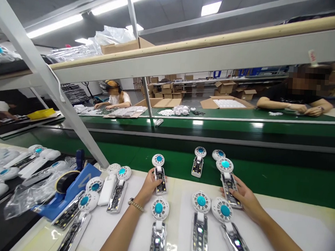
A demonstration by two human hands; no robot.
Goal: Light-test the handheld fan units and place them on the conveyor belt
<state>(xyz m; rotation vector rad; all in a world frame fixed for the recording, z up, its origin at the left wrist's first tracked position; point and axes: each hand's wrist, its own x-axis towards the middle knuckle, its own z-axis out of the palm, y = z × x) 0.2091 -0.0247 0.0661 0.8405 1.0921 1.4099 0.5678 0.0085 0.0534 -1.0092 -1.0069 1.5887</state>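
Device A, with a round white vented head, turquoise centre and clear circuit-board body, is at the near edge of the green belt, in the left hand, which is curled about the body, thumb across its face. Device B, of like form, is farther right along the belt's edge, gripped similarly by the right hand. A further unit lies on the belt. Nearside of the belt, the desk bears three lit units and, leftward, a blue tape dispenser. Beyond the belt sits a co-worker.
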